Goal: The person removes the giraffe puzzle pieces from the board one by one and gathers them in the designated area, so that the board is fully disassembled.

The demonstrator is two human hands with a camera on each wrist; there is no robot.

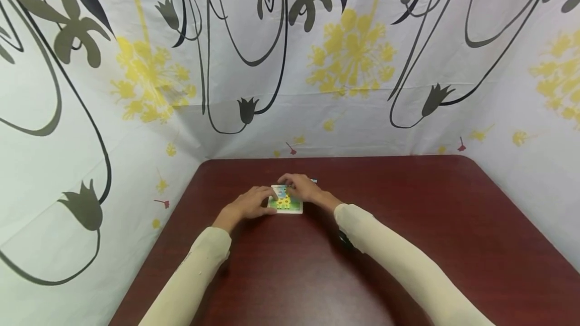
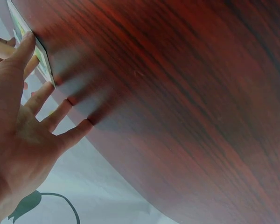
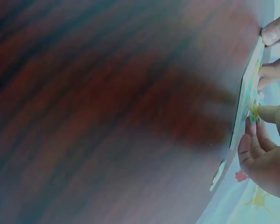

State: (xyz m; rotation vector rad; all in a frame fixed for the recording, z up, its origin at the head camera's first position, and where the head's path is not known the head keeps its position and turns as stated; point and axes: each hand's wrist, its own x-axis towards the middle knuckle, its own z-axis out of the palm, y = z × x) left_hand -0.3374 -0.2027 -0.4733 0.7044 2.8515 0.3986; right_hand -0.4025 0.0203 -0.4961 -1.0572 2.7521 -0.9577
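Observation:
A small picture puzzle board [image 1: 290, 211] with a yellow giraffe on green and blue lies flat on the table. My left hand [image 1: 250, 202] rests at its left side, fingers spread and nearly straight. In the left wrist view, the thumb [image 2: 27, 44] touches the board's edge while other fingertips touch the tabletop. Over the board's upper right part is my right hand [image 1: 301, 187]. Its thumb and fingers pinch a small yellow and teal puzzle piece [image 3: 255, 111] close against the board, seen in the right wrist view. The hand partly hides the picture.
Another loose puzzle piece [image 3: 218, 175] lies on the table just beyond the board, behind the right hand. The dark red wooden table [image 1: 408, 205] has rounded far corners. A flower-patterned white cloth [image 1: 281, 79] hangs around it. A small dark object [image 1: 346, 239] shows under the right sleeve.

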